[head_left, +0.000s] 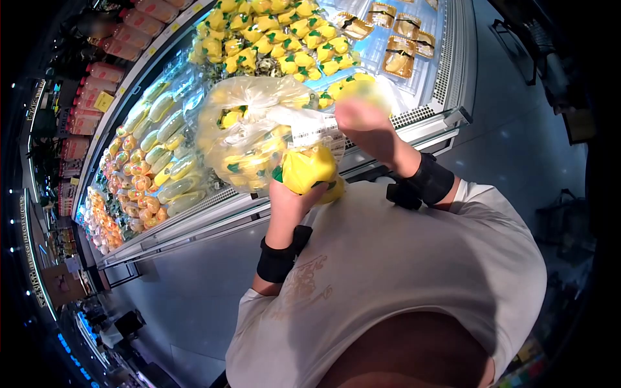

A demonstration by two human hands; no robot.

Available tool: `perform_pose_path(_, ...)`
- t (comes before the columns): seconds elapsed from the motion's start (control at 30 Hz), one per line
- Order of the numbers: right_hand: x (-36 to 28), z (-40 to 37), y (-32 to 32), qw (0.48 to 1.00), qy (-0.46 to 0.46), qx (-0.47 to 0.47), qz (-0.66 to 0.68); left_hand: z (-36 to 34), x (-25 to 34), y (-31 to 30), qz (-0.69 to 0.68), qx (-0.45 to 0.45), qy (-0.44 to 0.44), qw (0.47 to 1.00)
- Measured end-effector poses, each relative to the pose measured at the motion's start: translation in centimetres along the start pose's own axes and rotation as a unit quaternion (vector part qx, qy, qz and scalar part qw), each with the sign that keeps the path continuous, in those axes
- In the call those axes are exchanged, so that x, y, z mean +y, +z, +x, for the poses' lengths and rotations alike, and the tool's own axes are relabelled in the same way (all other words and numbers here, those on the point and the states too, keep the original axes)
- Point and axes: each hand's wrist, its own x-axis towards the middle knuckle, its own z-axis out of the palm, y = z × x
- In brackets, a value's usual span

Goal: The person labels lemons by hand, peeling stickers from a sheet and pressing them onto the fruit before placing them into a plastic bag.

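Observation:
My left hand (pixel 294 195) is closed around a bright yellow wrapped item (pixel 309 169) with a green leaf-like patch, its fingers mostly hidden. Just beyond it is a large clear plastic bag (pixel 223 139) with several similar yellow items inside. White barcode labels (pixel 314 132) hang at the bag's right side. My right hand (pixel 362 123) is raised near those labels, over the display case's front edge. Blur covers its fingers, and whether they hold anything cannot be made out.
A chilled display case (pixel 446 71) curves ahead, with piled yellow items (pixel 265 32), trays of packaged food (pixel 399 57), long pale green wrapped produce (pixel 171 126) and orange-toned packs (pixel 137 168). Pink bottles (pixel 139 22) line the shelf at upper left. Grey floor (pixel 187 291) lies below.

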Motion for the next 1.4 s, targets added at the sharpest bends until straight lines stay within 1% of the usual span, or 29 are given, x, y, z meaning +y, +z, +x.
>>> perform_pose_path(0.07,0.1,-0.3,0.0,0.995,0.015,-0.008,0.097,0.1,-0.4,-0.1,-0.018,-0.006,-0.005,1.0)
perform_pose_path(0.1,0.8,-0.3,0.1,0.995,0.015,-0.01,0.097,0.1,-0.5,-0.1,-0.035,-0.01,-0.011,0.999)
perform_pose_path(0.13,1.8,-0.1,0.4,0.97,0.114,-0.035,0.21,0.2,-0.5,-0.1,-0.037,-0.006,-0.012,0.999)
perform_pose_path(0.17,2.5,0.1,0.5,0.923,0.211,-0.063,0.317,0.3,-0.3,-0.2,-0.059,-0.015,-0.018,0.998)
perform_pose_path(0.23,2.7,0.7,0.0,0.957,0.115,0.017,0.265,0.6,0.0,-0.4,-0.087,-0.009,-0.026,0.996)
perform_pose_path(0.27,2.5,1.2,-0.8,0.939,0.108,0.012,0.326,0.8,0.1,-0.6,-0.063,-0.018,-0.031,0.997)
perform_pose_path(0.3,1.7,1.7,-1.9,0.923,0.122,-0.023,0.365,0.9,0.3,-0.8,-0.039,-0.026,-0.037,0.998)
perform_pose_path(0.37,-0.9,2.3,-3.5,0.884,0.142,-0.056,0.442,1.1,1.4,-0.9,-0.051,-0.011,-0.056,0.997)
perform_pose_path(0.43,-2.1,2.6,-3.4,0.877,0.089,-0.102,0.461,1.5,2.0,-1.3,-0.001,-0.077,-0.119,0.99)
perform_pose_path(0.5,-3.7,2.1,-2.9,0.887,0.073,-0.158,0.428,1.6,2.2,-1.1,0.018,-0.068,-0.105,0.992)
perform_pose_path(0.57,-4.7,1.9,-2.0,0.939,0.02,-0.176,0.294,1.7,2.1,-0.7,0.039,-0.064,-0.089,0.993)
perform_pose_path(0.63,-4.7,1.9,-1.7,0.929,0.052,-0.221,0.293,1.7,1.4,-0.3,-0.059,-0.079,-0.112,0.989)
perform_pose_path(0.67,-4.4,2.0,-1.4,0.929,0.048,-0.222,0.292,1.6,1.5,-0.2,-0.059,-0.076,-0.109,0.989)
perform_pose_path(0.73,-3.4,2.0,-0.8,0.918,0.085,-0.21,0.327,1.7,1.8,-0.3,-0.094,-0.081,-0.14,0.982)
perform_pose_path(0.77,-2.8,2.0,-0.3,0.918,0.082,-0.213,0.326,1.7,1.7,-0.4,-0.094,-0.077,-0.138,0.983)
perform_pose_path(0.83,-1.6,2.1,0.7,0.876,0.119,-0.181,0.431,1.9,0.9,-0.5,-0.105,-0.094,-0.123,0.982)
perform_pose_path(0.87,-1.4,2.4,1.0,0.846,0.183,-0.167,0.472,2.0,0.5,-0.5,-0.105,-0.092,-0.12,0.983)
perform_pose_path(0.9,-1.3,2.4,1.2,0.847,0.181,-0.169,0.471,1.8,-0.1,-0.2,-0.154,-0.077,-0.133,0.976)
perform_pose_path(0.93,-1.4,2.3,1.5,0.806,0.233,-0.149,0.523,1.9,-0.5,-0.3,-0.201,-0.063,-0.142,0.967)
perform_pose_path(0.97,-1.5,2.2,1.7,0.76,0.284,-0.127,0.571,1.9,-0.7,-0.4,-0.2,-0.062,-0.138,0.968)
perform_pose_path(1.03,-1.2,1.9,2.1,0.761,0.289,-0.119,0.569,1.9,-1.0,-0.4,-0.174,-0.048,-0.149,0.972)
perform_pose_path(1.07,-1.0,1.8,2.4,0.786,0.268,-0.112,0.546,1.9,-1.0,-0.4,-0.232,-0.027,-0.148,0.961)
perform_pose_path(1.1,-1.0,1.7,2.5,0.808,0.249,-0.106,0.523,2.0,-1.0,-0.8,-0.234,-0.024,-0.146,0.961)
perform_pose_path(1.13,-1.3,1.6,2.6,0.823,0.232,-0.11,0.507,2.2,-0.9,-1.3,-0.245,-0.025,-0.172,0.954)
perform_pose_path(1.17,-1.7,1.7,2.5,0.825,0.231,-0.113,0.504,2.3,-0.9,-1.6,-0.256,-0.025,-0.196,0.946)
perform_pose_path(1.2,-2.2,1.7,2.5,0.831,0.229,-0.112,0.495,2.4,-0.9,-1.4,-0.2,-0.013,-0.178,0.963)
perform_pose_path(1.23,-2.6,1.7,2.4,0.837,0.226,-0.112,0.486,2.4,-0.5,-1.3,-0.204,-0.01,-0.176,0.963)
perform_pose_path(1.3,-3.3,1.9,2.3,0.837,0.228,-0.107,0.486,2.2,0.9,-1.0,-0.246,0.021,-0.135,0.959)
perform_pose_path(1.4,-3.8,1.7,2.0,0.764,0.26,-0.083,0.585,1.8,1.4,-0.6,-0.298,0.059,-0.135,0.943)
